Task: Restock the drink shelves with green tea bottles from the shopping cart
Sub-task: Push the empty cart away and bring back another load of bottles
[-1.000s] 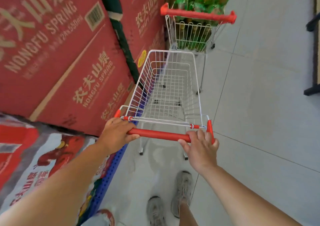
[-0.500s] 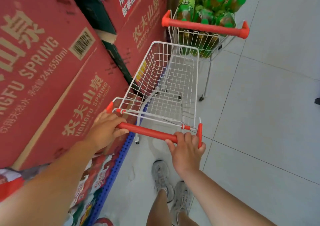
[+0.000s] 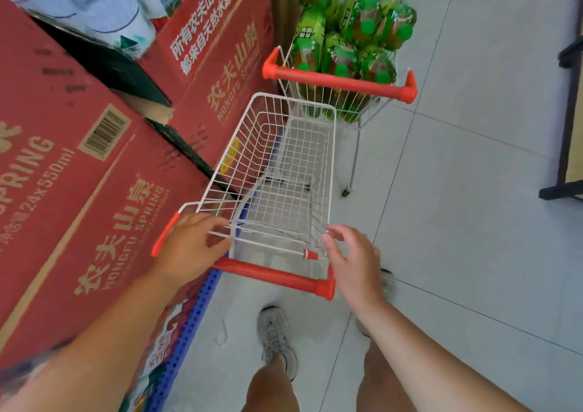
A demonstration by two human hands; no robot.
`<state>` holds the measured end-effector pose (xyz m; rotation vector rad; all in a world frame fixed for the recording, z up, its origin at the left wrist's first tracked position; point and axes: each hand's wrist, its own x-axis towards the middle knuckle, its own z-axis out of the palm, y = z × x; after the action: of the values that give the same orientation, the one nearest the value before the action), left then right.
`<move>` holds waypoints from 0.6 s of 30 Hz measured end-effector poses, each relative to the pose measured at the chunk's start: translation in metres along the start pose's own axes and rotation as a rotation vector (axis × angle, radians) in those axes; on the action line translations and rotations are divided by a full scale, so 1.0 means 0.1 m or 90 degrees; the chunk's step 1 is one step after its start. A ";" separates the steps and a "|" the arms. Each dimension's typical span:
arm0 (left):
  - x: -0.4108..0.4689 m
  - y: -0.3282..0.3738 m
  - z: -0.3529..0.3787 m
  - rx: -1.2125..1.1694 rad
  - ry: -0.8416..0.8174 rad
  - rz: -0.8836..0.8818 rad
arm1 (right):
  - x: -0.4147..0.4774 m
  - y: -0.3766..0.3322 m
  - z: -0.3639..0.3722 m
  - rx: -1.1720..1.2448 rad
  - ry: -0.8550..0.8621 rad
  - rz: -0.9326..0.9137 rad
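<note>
My left hand [image 3: 192,244] rests on the rear wire of the cart [image 3: 293,102], fingers loose; my right hand [image 3: 353,260] is just beside its handle [image 3: 274,274], fingers apart (boxes [image 3: 104,210] left of it read NONGFU SPRING, 24x550ml).

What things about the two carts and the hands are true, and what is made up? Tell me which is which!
1. The near cart has nothing in its basket. True.
2. The green tea bottles are in the far cart. True.
3. The right hand grips the near cart's red handle. False: it is open, with its fingers off the handle.
4. The big boxes on the left are blue. False: they are red.
5. The left hand holds a bottle. False: it holds nothing, and its fingers lie straight over the cart's wire.
</note>
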<state>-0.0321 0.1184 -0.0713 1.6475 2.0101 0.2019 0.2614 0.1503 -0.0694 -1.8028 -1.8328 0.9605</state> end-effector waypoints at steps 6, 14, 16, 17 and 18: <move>1.08 1.10 0.08 -0.086 0.085 -0.007 | 1.37 0.37 -0.73 0.025 0.061 -0.023; 2.22 2.17 0.08 -0.109 0.218 -0.103 | 2.90 0.61 -1.32 -0.216 0.043 -0.229; 2.42 2.23 0.13 -0.091 0.222 -0.116 | 3.14 0.63 -1.35 -0.259 -0.030 -0.251; 2.52 2.22 0.15 -0.078 0.218 -0.122 | 3.23 0.64 -1.34 -0.272 -0.068 -0.254; 2.61 2.19 0.17 -0.062 0.213 -0.128 | 3.30 0.65 -1.33 -0.282 -0.104 -0.249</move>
<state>0.1359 0.4155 -0.0697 1.4121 2.3553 0.5207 0.3700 0.4949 -0.0850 -1.5220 -2.5366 0.5992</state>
